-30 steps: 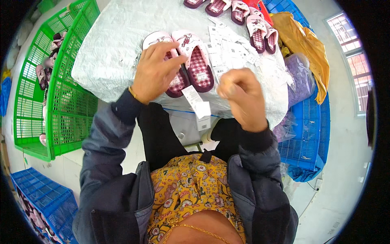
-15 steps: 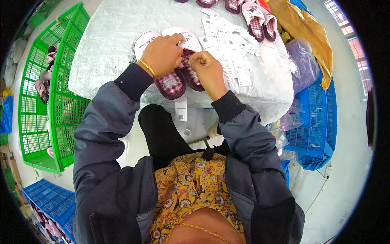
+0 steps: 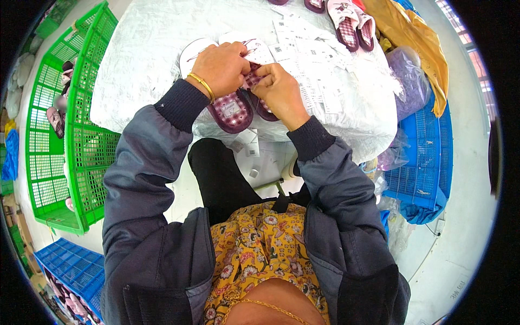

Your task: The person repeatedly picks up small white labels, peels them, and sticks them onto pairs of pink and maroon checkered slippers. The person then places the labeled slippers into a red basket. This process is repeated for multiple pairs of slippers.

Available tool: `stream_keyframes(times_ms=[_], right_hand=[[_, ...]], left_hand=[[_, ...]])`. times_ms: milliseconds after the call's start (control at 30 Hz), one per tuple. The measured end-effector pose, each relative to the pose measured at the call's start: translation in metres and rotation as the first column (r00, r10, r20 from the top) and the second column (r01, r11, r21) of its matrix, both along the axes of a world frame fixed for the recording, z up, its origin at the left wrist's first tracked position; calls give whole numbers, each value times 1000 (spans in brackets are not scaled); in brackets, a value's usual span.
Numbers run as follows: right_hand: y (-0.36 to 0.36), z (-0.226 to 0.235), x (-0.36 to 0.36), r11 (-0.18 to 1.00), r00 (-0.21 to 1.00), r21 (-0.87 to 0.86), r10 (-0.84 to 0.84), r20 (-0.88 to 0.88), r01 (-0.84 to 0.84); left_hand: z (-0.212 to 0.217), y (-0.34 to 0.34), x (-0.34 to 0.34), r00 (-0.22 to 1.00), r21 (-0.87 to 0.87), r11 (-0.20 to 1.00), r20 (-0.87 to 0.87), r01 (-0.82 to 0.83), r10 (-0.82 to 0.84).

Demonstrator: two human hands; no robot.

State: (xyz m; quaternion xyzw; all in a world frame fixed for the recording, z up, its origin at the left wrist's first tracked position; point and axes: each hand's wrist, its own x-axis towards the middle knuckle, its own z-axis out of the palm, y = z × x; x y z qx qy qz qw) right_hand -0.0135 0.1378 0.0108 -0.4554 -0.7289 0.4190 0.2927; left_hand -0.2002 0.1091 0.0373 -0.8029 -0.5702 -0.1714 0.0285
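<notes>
A pair of pink and dark-red slippers lies at the table's near edge, toes away from me, with checked insoles: a left slipper and a right slipper. My left hand, with a gold bangle at the wrist, rests over the uppers, its fingers curled at the right slipper's opening. Close beside it, my right hand is closed in a pinch above the right slipper's insole. Whatever lies between those fingertips is too small to make out. A white tag hangs below the slippers, beyond the table edge.
Printed white tags spread over the plastic-covered table, right of the slippers. More slippers sit at its far right. Green crates stand left, a blue crate right, near a bag of purple material.
My right hand's fingertips have drawn in toward the right slipper's opening. My left hand stays over the uppers. The hanging tag has shifted and turned, and the whole view has moved slightly.
</notes>
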Motion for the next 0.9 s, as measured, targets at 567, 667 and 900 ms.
stream_keyframes(times_ms=[567,667,900], right_hand=[[5,-9,-10,997,994,35,-65,87,63],[4,-4,-9,996,991,66,-64,115,57],[6,-7,-5,996,998,83,9,66,-14]], left_hand=[[-6,15,-2,999,-74,997,-3,32,-33],[3,18,0,998,-141,989,-46,37,-44],[2,27,5,975,-53,991,-180,124,-132]])
